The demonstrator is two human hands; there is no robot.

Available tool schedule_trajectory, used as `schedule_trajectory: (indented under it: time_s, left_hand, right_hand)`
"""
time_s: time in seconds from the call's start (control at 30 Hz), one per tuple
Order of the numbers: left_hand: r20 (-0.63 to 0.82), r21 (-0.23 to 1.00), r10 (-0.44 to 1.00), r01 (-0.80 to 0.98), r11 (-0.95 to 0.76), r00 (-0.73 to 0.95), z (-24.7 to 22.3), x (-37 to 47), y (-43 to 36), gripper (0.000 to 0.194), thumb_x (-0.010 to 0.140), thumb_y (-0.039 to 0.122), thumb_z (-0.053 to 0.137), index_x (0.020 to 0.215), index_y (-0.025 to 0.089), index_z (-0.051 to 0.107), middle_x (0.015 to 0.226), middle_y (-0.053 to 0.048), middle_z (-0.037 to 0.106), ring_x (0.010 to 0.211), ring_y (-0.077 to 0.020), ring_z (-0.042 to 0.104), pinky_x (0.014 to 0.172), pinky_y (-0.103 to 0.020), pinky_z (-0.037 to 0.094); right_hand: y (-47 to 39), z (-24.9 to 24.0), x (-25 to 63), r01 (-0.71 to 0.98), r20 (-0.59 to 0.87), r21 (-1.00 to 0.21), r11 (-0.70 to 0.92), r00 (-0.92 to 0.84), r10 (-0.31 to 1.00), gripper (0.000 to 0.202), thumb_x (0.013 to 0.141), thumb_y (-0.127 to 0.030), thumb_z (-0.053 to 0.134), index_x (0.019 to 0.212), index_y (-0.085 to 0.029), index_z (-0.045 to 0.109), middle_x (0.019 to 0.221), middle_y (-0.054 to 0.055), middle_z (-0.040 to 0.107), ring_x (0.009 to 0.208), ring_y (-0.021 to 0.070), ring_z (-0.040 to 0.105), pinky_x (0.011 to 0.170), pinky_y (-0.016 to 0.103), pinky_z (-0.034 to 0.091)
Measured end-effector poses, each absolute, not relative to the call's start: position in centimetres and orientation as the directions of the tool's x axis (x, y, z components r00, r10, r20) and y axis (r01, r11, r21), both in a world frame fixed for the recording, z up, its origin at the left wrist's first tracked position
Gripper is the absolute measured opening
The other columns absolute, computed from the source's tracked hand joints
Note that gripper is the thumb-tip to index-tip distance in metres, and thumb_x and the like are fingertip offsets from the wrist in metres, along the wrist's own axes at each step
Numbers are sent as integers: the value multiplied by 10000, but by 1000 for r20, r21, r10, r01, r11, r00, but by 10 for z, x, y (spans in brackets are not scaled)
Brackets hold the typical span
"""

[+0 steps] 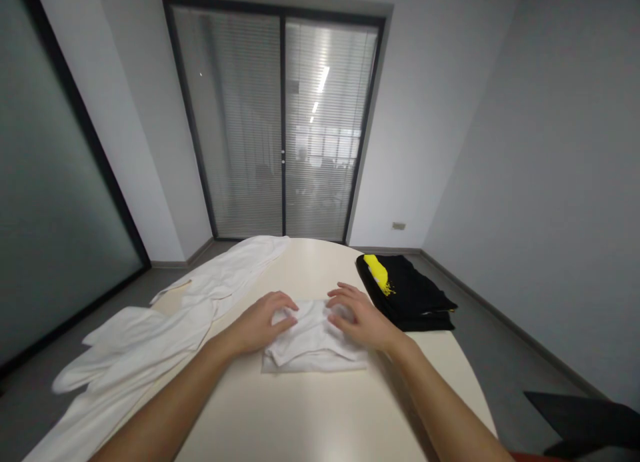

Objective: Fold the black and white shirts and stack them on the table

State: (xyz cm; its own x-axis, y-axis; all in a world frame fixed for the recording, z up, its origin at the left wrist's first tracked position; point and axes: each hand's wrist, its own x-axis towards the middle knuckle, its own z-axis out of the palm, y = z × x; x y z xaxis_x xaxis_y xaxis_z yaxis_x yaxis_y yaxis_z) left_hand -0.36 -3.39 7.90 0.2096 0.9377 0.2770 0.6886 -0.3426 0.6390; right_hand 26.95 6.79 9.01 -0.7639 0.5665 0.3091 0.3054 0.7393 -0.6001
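A white garment (pixel 315 342), folded into a flat rectangle, lies on the pale table (pixel 300 422) in front of me. Over its left side is my left hand (pixel 267 321), fingers apart and slightly curled, with the thumb toward the middle. My right hand (pixel 360 319) is at the opposite side, its fingers likewise spread and bent inward. Neither hand grips the cloth; whether the fingertips press on it I cannot tell. The garment's near edge shows loose layers, and part of each side is hidden under the hands.
Loose white clothes (pixel 170 332) sprawl along the table's left edge and hang over it. Toward the back right rests a stack of folded black clothes (pixel 410 285) with a yellow print. A dark chair (pixel 585 419) stands at the lower right. Glass panels (pixel 280 129) with blinds are behind the table.
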Motion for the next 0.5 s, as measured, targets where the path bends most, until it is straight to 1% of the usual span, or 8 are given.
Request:
schedule_trajectory:
  time_s: [0.03, 0.1, 0.17, 0.23, 0.3, 0.37, 0.43, 0.5]
  left_hand:
    - [301, 617, 930, 701, -357, 209, 73, -3, -33, 419, 861, 475, 638, 1221, 266, 678, 1326, -93, 607, 1255, -277, 518, 1101, -391, 338]
    - [242, 588, 932, 723, -363, 271, 61, -5, -32, 681, 777, 508, 727, 1401, 319, 530, 1541, -85, 408, 1441, -324, 304, 1185, -477, 179]
    - [126, 580, 940, 745, -329, 316, 51, -8, -31, 840, 717, 559, 765, 1461, 340, 444, 1600, -81, 298, 1493, -349, 161, 1194, -539, 81]
    - [66, 577, 945, 761, -298, 320, 46, -10, -31, 911, 695, 600, 766, 1486, 338, 400, 1615, -87, 247, 1503, -358, 98, 1190, -564, 48]
    - [45, 560, 950, 780, -279, 308, 45, -11, -31, 932, 691, 629, 754, 1495, 340, 382, 1625, -90, 206, 1503, -368, 72, 1187, -571, 44]
    - [20, 519, 958, 815, -256, 287, 47, -10, -31, 933, 698, 653, 733, 1500, 340, 374, 1630, -97, 183, 1497, -388, 89, 1183, -580, 59]
    - [-10, 451, 964, 862, -233, 266, 53, -8, -34, 928, 711, 687, 699, 1505, 340, 365, 1631, -101, 185, 1487, -401, 142, 1179, -577, 99]
    - [-23, 367, 969, 904, -220, 245, 61, -4, -38, 896, 743, 728, 632, 1504, 332, 372, 1620, -106, 235, 1464, -394, 227, 1168, -552, 172]
  right_hand:
    - [64, 85, 264, 306, 292, -585, 751, -784, 548, 421, 892, -481, 594, 1265, -293, 645, 1447, 69, 521, 1457, 323, 255, 1189, 544, 149]
    - [59, 75, 258, 361, 147, -580, 730, -835, 530, 670, 874, -565, 592, 1476, -317, 434, 1605, 55, 277, 1504, 326, 97, 1197, 558, 43]
    - [57, 68, 256, 457, -39, -575, 679, -844, 535, 843, 838, -650, 587, 1546, -321, 270, 1639, 60, 123, 1508, 336, 0, 1188, 569, -36]
    - [55, 65, 256, 528, -155, -551, 647, -826, 542, 942, 800, -698, 597, 1561, -317, 194, 1641, 69, 50, 1501, 346, -56, 1176, 574, -78]
    - [53, 67, 257, 550, -196, -517, 657, -822, 534, 1003, 765, -711, 623, 1563, -324, 154, 1638, 72, -3, 1492, 352, -103, 1164, 582, -105]
    - [50, 71, 257, 545, -215, -483, 685, -832, 511, 1083, 700, -701, 695, 1559, -338, 144, 1634, 77, -41, 1482, 363, -136, 1155, 590, -116]
    - [48, 75, 256, 529, -220, -450, 719, -846, 485, 1144, 626, -673, 767, 1552, -355, 175, 1634, 82, -57, 1477, 376, -145, 1151, 597, -114]
    - [49, 78, 257, 517, -216, -410, 751, -855, 471, 1109, 611, -643, 792, 1536, -377, 243, 1640, 79, -44, 1480, 386, -124, 1156, 604, -82]
